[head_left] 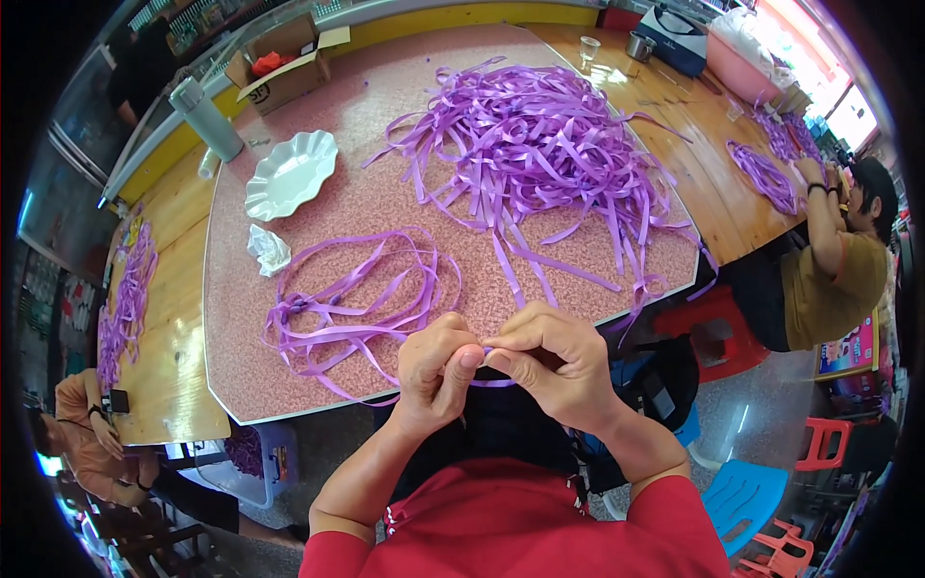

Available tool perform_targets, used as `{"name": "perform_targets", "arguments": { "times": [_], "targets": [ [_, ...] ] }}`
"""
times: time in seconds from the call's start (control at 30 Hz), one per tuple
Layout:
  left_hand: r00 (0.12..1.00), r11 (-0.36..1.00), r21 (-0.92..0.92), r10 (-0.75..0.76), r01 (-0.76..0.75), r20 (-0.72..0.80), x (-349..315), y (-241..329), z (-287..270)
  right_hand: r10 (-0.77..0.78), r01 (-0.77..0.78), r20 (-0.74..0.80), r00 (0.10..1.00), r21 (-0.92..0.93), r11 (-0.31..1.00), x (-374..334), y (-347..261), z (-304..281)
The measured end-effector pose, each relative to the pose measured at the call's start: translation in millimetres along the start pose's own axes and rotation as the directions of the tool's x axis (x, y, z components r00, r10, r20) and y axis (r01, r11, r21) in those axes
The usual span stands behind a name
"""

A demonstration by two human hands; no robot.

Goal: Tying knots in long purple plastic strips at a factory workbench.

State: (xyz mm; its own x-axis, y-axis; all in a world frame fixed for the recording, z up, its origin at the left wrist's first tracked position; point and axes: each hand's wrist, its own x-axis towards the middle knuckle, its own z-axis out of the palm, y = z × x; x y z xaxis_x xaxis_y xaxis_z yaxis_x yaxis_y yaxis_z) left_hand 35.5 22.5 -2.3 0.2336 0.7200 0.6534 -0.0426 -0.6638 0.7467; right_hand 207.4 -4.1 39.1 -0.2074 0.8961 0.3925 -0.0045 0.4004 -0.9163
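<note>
Just past the table's near edge, my left hand and my right hand meet, thumbs and fingers pinched on a purple ribbon. Only short bits of it show between and below the fingers. A loose coil of purple ribbon lies on the table left of my hands, one strand running toward my left hand. Farther off to the right, a large tangled heap of purple ribbons covers the table, its ends trailing toward the near edge.
A scalloped white plate, crumpled tissue, grey-green bottle and cardboard box stand on the pink table. One person handles ribbons at the right; another sits at the left. A blue stool stands behind right.
</note>
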Motion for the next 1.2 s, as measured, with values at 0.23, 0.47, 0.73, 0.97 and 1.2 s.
{"name": "perform_targets", "arguments": {
  "times": [0.23,0.47,0.73,0.97,1.2],
  "targets": [
    [0.995,0.998,0.033,-0.060,0.058,0.075,4.7,8.7,-5.1,-0.356,0.364,0.087,0.930,-0.336,0.869,8.1,-1.0,-4.7],
    [0.977,0.988,-0.007,-0.154,0.156,0.150,5.9,15.6,-9.7,-0.453,0.510,0.233,0.860,-0.379,0.773,17.4,-3.2,-12.4],
    [0.874,0.832,-0.270,-0.454,0.485,0.171,-1.8,4.5,-2.7,-0.153,0.160,0.072,0.986,-0.107,0.981,10.6,26.9,-7.6],
    [0.867,0.783,-0.373,-0.435,0.498,0.245,-6.9,-0.1,3.6,-0.337,0.342,0.066,0.939,-0.282,0.896,9.2,24.0,-12.3],
    [0.887,0.763,-0.454,-0.410,0.461,0.212,-11.0,3.6,9.8,-0.354,0.359,0.073,0.932,-0.297,0.885,7.9,18.1,-9.0]
  ]
}}
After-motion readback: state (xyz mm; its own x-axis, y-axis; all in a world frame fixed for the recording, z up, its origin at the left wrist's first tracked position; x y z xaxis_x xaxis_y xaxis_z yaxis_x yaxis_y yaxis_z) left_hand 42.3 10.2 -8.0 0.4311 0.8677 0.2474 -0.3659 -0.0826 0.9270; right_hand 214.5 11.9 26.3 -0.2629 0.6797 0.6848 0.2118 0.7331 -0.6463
